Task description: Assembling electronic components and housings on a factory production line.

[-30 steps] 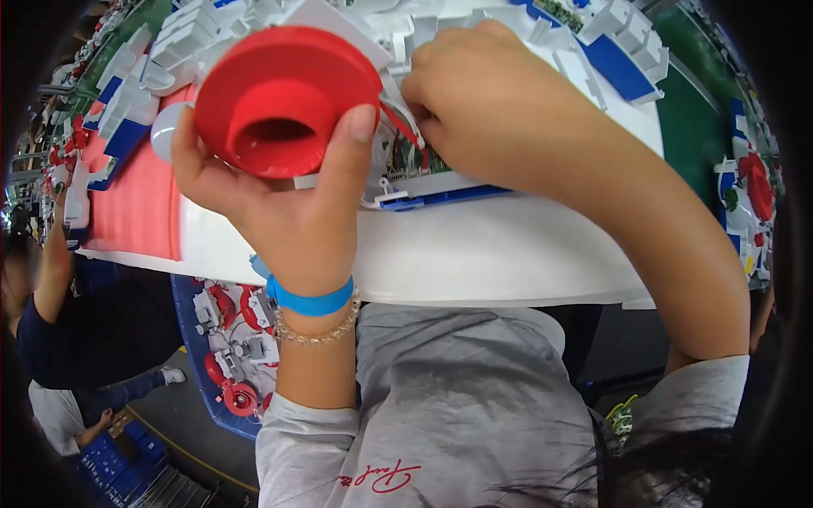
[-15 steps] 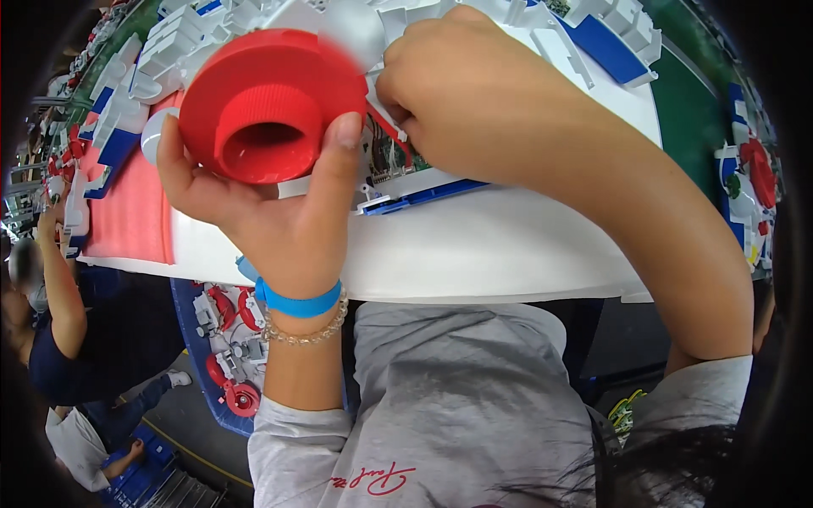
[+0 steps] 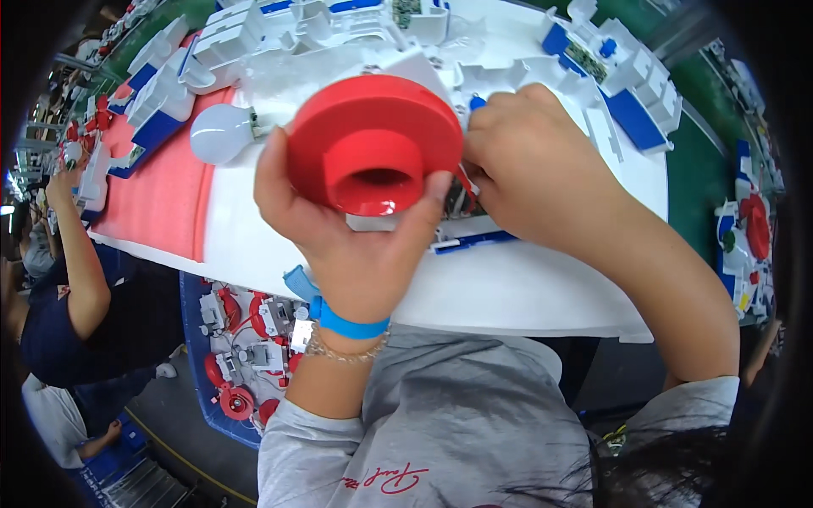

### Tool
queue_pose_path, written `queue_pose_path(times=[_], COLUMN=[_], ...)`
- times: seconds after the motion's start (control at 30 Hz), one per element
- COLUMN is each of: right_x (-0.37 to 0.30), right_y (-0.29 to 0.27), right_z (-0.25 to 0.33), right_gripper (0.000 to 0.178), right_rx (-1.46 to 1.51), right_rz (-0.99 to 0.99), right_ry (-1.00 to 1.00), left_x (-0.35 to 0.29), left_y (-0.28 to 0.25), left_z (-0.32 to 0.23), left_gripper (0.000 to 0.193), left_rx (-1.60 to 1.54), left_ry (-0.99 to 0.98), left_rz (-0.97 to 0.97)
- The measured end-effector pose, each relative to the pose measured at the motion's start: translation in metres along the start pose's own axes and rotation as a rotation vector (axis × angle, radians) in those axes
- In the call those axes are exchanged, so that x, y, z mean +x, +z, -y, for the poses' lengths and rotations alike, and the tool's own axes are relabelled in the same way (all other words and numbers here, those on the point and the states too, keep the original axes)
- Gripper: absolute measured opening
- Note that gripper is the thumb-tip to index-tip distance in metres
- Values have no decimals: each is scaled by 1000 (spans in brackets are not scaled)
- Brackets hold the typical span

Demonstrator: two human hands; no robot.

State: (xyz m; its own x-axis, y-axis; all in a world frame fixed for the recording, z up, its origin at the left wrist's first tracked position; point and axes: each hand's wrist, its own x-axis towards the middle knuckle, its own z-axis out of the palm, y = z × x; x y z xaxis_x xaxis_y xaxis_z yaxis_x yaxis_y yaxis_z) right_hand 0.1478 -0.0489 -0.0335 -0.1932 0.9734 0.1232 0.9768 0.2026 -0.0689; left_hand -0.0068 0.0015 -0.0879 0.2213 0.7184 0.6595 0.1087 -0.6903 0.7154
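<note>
My left hand [image 3: 351, 245], a blue band at its wrist, grips a red round plastic part [image 3: 373, 110] with a wide flange and a hollow ribbed collar. It holds this above the white tabletop, collar side up toward me. Close to the part's right edge, my right hand [image 3: 533, 161] is closed with its fingers curled in. What its fingertips hold is hidden. Below it, a red strip or wire and a white-and-blue housing [image 3: 474, 241] with electronics inside show in part. A white light bulb [image 3: 222, 134] lies left of my left hand.
White-and-blue plastic housings [image 3: 229, 38] line the table's far side, with more at the right [image 3: 622, 93]. Pink foam sheet [image 3: 161, 212] covers the left end. A blue bin [image 3: 203, 372] of red and grey parts stands below the table edge. A co-worker's arm [image 3: 80, 245] is at far left.
The view has shifted, showing more of the table's far side and the whole bulb. Both hands and the red part appear farther right and lower. The left hand keeps its grip.
</note>
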Motion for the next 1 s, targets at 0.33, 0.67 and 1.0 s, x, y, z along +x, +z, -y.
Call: queue_pose_path(times=[0.33,0.67,1.0], right_x=[4,5,5], right_y=[-6,-6,-8], right_z=[3,4,3], right_gripper=[3,4,4], right_rx=[109,111,94], right_rz=[15,22,60], right_ry=[29,47,35], left_x=[-1,-1,-2], left_y=[-6,-4,-5], left_z=[1,4,2], left_gripper=[101,101,101], left_rx=[16,-65,-34], left_ry=[-6,-37,-46], left_rz=[47,14,25])
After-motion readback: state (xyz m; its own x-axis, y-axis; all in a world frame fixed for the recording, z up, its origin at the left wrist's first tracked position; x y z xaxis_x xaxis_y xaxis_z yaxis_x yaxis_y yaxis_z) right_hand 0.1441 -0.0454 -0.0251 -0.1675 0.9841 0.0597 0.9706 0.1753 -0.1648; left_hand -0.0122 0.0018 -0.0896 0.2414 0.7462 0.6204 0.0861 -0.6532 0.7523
